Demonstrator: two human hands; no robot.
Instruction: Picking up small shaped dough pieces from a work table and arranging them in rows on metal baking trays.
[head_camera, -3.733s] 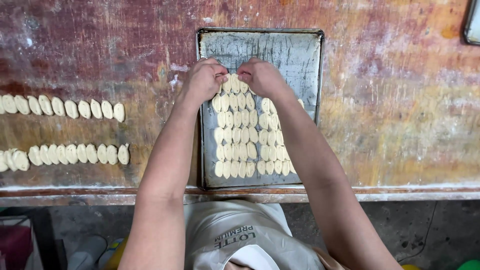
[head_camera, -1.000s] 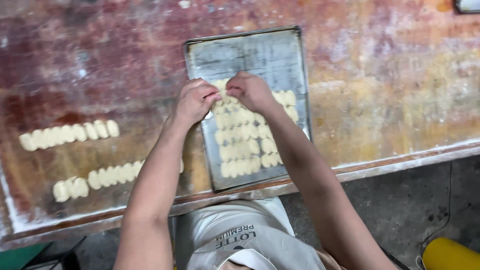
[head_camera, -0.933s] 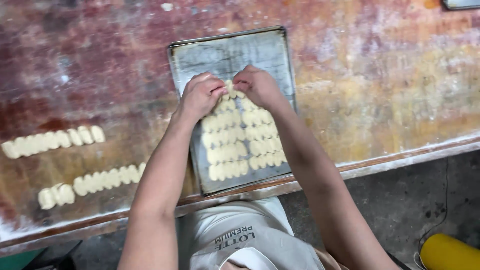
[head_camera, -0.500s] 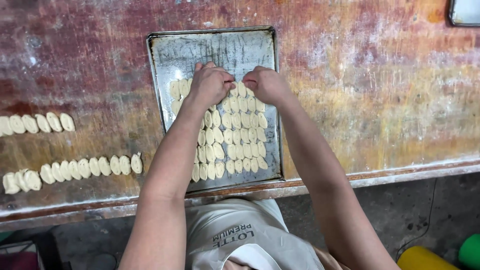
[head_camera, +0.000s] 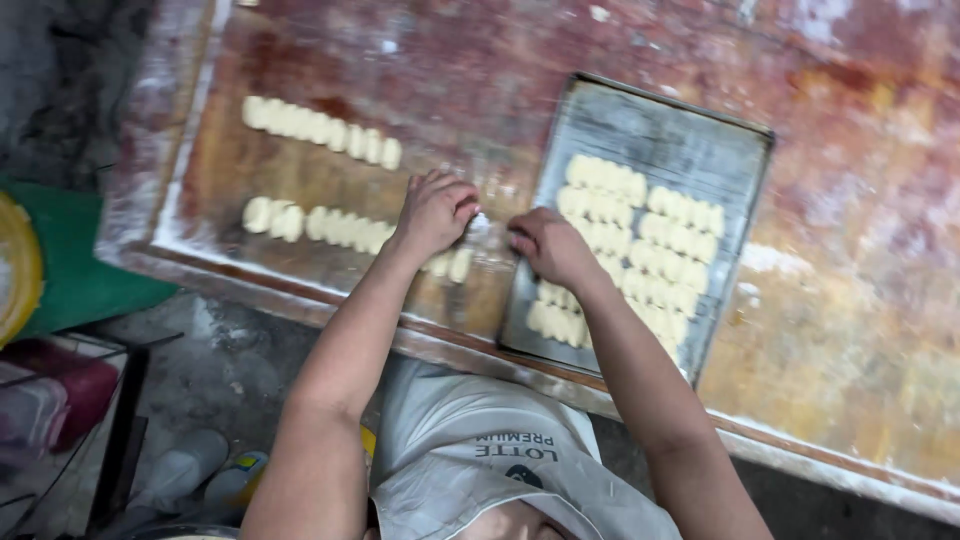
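Both hands curled, left hand (head_camera: 436, 209) on dough pieces (head_camera: 345, 228), right hand (head_camera: 545, 245) at tray (head_camera: 655, 125) edge.

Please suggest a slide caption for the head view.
Left hand on table dough pieces, right hand at the filled baking tray.
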